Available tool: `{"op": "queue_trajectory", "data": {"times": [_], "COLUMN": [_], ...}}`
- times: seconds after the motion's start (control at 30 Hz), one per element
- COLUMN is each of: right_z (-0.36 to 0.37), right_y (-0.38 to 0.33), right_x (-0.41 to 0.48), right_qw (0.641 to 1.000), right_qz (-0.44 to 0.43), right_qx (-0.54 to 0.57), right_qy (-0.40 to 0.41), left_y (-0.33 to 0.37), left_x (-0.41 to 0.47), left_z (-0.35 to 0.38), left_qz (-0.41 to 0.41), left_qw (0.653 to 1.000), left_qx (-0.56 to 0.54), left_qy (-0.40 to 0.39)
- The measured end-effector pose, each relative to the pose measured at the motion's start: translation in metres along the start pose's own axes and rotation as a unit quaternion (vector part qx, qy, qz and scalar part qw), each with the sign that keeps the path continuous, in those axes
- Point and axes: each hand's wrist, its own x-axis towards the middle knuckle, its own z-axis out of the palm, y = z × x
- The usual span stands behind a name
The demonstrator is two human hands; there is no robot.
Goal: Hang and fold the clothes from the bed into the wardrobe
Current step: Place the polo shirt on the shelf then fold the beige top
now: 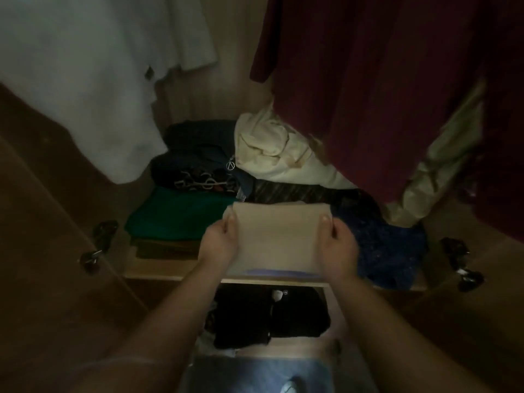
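- Far left, a brown wardrobe door (pixel 42 222) stands open, and a white hanging garment (pixel 85 80) drapes down beside it
- On the wardrobe shelf (pixel 158 272), a green folded stack (pixel 175 217) sits at the left, with dark patterned folds behind it
- The left hand (pixel 218 242) pinches the left edge of a folded beige garment (pixel 278 239); the thumb lies on top and the fingers are hidden underneath
- The right hand (pixel 338 245) pinches the opposite edge the same way, so each grip is closed on the cloth
- A crumpled cream bundle (pixel 272 151) lies at the back of the shelf, beyond the beige garment
- To the right lies a loose blue garment (pixel 388 245), and a maroon hanging garment (pixel 382 95) falls above it
- Risk: the gap between the green stack and the blue garment looks narrow, so the beige folds could snag on either side and come undone
- Risk: the garment sits close to the shelf's front edge, so if let go there it could slide off onto the black clothes (pixel 269 316) below
- The beige garment spans flat between the two grips, over the front middle of the shelf; the dim light hides whether it rests on the shelf or hangs just above it
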Motion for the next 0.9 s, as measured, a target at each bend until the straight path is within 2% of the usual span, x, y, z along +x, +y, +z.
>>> {"op": "queue_trajectory", "data": {"times": [0.07, 0.13, 0.2, 0.27, 0.33, 0.4, 0.5, 0.53, 0.6, 0.67, 0.7, 0.73, 0.8, 0.83, 0.9], "right_z": [0.010, 0.017, 0.025, 0.033, 0.037, 0.037, 0.025, 0.019, 0.008, 0.009, 0.015, 0.023, 0.040, 0.047, 0.054], "right_y": [0.006, 0.018, 0.033, 0.048, 0.058, 0.060, 0.051, 0.047, 0.034, 0.026, 0.025, 0.027, 0.039, 0.048, 0.061], "right_x": [0.019, 0.035, 0.041, 0.038, 0.034, 0.037, 0.042, 0.042, 0.036, 0.025, 0.021, 0.016, 0.005, 0.002, 0.003], "right_qw": [0.999, 0.990, 0.957, 0.930, 0.931, 0.934, 0.966, 0.975, 0.968, 0.930, 0.907, 0.886, 0.852, 0.846, 0.853], "right_qz": [0.008, 0.015, 0.026, 0.034, 0.038, 0.044, 0.055, 0.014, -0.142, -0.297, -0.341, -0.355, -0.300, -0.259, -0.214], "right_qx": [-0.034, -0.123, -0.265, -0.342, -0.340, -0.327, -0.226, -0.204, -0.204, -0.216, -0.237, -0.276, -0.372, -0.394, -0.397], "right_qy": [-0.031, -0.071, -0.111, -0.129, -0.130, -0.134, -0.116, -0.089, -0.033, -0.037, -0.067, -0.111, -0.215, -0.248, -0.262], "left_y": [0.000, -0.004, -0.011, -0.018, -0.020, -0.021, -0.020, -0.018, -0.014, -0.011, -0.010, -0.010, -0.014, -0.017, -0.022], "left_x": [0.017, 0.029, 0.033, 0.029, 0.028, 0.033, 0.034, 0.030, 0.020, 0.013, 0.009, 0.007, 0.000, -0.003, -0.006], "left_z": [0.008, 0.018, 0.028, 0.039, 0.045, 0.046, 0.037, 0.032, 0.024, 0.028, 0.033, 0.040, 0.052, 0.057, 0.064], "left_qz": [-0.018, -0.048, -0.071, -0.077, -0.088, -0.098, -0.096, -0.065, 0.066, 0.224, 0.276, 0.302, 0.294, 0.275, 0.246], "left_qw": [0.999, 0.994, 0.982, 0.965, 0.963, 0.975, 0.979, 0.980, 0.973, 0.944, 0.927, 0.911, 0.892, 0.887, 0.886], "left_qx": [0.041, 0.090, 0.157, 0.228, 0.240, 0.184, 0.164, 0.178, 0.220, 0.242, 0.253, 0.274, 0.329, 0.354, 0.374], "left_qy": [-0.023, -0.049, -0.072, -0.108, -0.090, -0.071, -0.076, -0.061, -0.013, -0.014, -0.034, -0.056, -0.098, -0.110, -0.121]}}
